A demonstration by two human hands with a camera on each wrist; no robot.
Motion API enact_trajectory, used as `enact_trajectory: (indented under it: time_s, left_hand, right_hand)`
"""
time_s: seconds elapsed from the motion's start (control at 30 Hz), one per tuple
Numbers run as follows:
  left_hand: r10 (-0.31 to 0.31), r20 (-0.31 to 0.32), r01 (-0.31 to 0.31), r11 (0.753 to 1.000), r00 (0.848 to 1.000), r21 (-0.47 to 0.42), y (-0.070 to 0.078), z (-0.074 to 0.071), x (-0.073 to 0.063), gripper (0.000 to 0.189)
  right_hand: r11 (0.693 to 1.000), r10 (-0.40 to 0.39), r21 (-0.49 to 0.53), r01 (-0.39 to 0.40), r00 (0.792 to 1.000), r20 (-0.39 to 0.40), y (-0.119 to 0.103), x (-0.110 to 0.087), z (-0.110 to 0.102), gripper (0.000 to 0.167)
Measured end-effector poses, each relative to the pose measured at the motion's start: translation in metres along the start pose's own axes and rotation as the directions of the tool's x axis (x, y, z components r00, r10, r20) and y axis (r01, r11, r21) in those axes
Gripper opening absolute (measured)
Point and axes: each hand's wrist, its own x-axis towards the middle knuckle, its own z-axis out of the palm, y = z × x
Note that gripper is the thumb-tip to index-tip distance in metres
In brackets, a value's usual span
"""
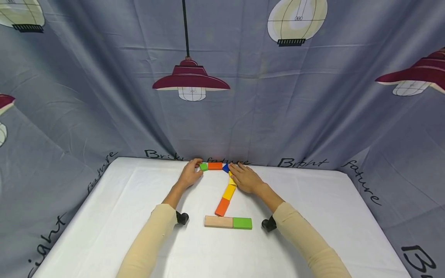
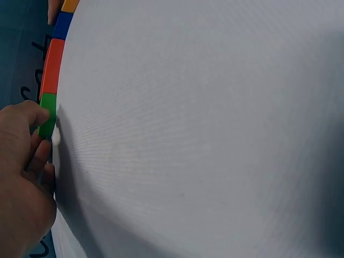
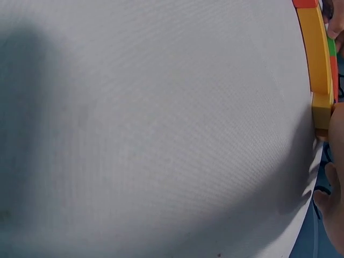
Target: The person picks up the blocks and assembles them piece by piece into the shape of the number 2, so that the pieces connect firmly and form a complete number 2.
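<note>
At the far edge of the table, my left hand (image 1: 190, 173) pinches a small green block (image 1: 203, 166) at the left end of a row; the left wrist view shows the thumb on this green block (image 2: 48, 115). Beside it lie an orange-red block (image 1: 215, 166) and a blue block (image 1: 226, 168). My right hand (image 1: 246, 178) rests with extended fingers at the blue block and a small yellow block (image 1: 232, 179), partly covering them. From there a longer yellow block (image 1: 228, 192) and another orange-red block (image 1: 222, 207) slant toward the near side.
Closer to me, a plain wooden block (image 1: 218, 221) and a long green block (image 1: 242, 223) lie end to end. White cloth (image 1: 295, 200) covers the table. A grey curtain (image 1: 243, 123) printed with lamps hangs right behind the far edge.
</note>
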Motion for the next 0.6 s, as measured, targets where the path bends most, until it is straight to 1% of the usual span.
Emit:
enact_trajectory:
  time_s: [0.13, 0.23, 0.33, 0.47, 0.6]
  left_hand:
    - [0.002, -0.002, -0.002, 1.000, 1.000, 0.002, 0.001, -0.001, -0.001, 0.053]
    - [0.012, 0.004, -0.012, 1.000, 1.000, -0.002, 0.002, -0.003, -0.003, 0.054]
    - [0.020, 0.014, -0.020, 1.000, 1.000, -0.014, 0.003, -0.007, -0.008, 0.054]
    - [0.077, 0.013, -0.077, 0.997, 0.997, 0.014, 0.002, -0.017, -0.015, 0.053]
    - [0.148, 0.004, -0.148, 0.987, 0.989, 0.069, 0.005, -0.028, -0.024, 0.051]
  right_hand:
    - [0.998, 0.012, 0.057, -0.011, 1.000, -0.016, 0.001, 0.000, 0.001, 0.055]
    - [0.991, 0.025, 0.133, -0.018, 0.999, -0.048, 0.002, 0.000, 0.001, 0.055]
    - [0.982, 0.057, 0.186, -0.041, 0.995, -0.080, 0.003, -0.002, 0.000, 0.054]
    - [0.971, 0.114, 0.225, -0.082, 0.985, -0.131, 0.006, -0.006, -0.004, 0.051]
    - [0.967, 0.137, 0.240, -0.084, 0.968, -0.211, 0.014, -0.014, -0.010, 0.047]
